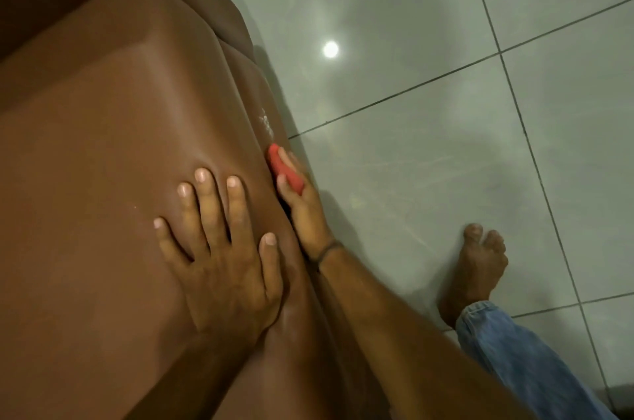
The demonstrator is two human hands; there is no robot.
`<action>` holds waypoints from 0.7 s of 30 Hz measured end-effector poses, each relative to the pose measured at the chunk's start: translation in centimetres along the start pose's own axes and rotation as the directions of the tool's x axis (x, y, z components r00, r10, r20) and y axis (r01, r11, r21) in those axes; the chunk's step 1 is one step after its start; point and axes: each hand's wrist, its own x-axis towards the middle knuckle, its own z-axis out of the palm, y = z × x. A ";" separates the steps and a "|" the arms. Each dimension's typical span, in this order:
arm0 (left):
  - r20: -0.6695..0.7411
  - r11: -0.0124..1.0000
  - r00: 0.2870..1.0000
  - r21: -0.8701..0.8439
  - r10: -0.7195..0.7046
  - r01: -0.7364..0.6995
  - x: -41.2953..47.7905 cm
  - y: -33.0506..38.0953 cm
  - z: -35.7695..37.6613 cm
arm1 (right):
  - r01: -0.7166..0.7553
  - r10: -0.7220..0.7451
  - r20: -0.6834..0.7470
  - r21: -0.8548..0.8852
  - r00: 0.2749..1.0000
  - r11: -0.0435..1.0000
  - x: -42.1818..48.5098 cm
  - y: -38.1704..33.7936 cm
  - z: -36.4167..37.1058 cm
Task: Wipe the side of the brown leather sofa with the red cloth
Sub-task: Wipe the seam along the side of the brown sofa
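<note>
The brown leather sofa (113, 117) fills the left half of the head view, seen from above its armrest. My left hand (219, 248) lies flat on the armrest top, fingers spread, holding nothing. My right hand (303, 210) reaches down over the outer side of the sofa and grips the red cloth (284, 169), pressing it against the side panel. A patch of white marks (266, 121) shows on the side just beyond the cloth. Most of the side panel is hidden by the steep angle.
Grey glossy floor tiles (429, 110) with dark grout lines lie to the right of the sofa, with a ceiling light reflected in them. My bare foot (477, 268) and a blue jeans leg (514, 358) stand on the floor at lower right.
</note>
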 end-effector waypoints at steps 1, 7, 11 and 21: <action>0.003 1.000 1.000 -0.003 0.002 -0.002 0.0 0.0 0.0 | 0.033 -0.032 0.025 -0.027 0.999 0.999 -1.8 0.8 -0.4; 0.013 1.000 1.000 0.010 0.003 -0.003 0.1 0.1 0.2 | -0.253 0.268 -0.048 0.206 0.962 0.945 -1.9 3.8 -2.8; 0.019 1.000 1.000 0.025 0.008 -0.009 0.3 -0.1 0.6 | -0.119 0.125 -0.042 0.123 0.991 0.985 4.9 -0.8 0.1; 0.052 0.991 0.999 -0.136 0.009 -0.002 2.6 -0.7 -4.0 | -0.244 0.243 0.025 0.123 0.970 0.962 3.6 -0.4 -1.8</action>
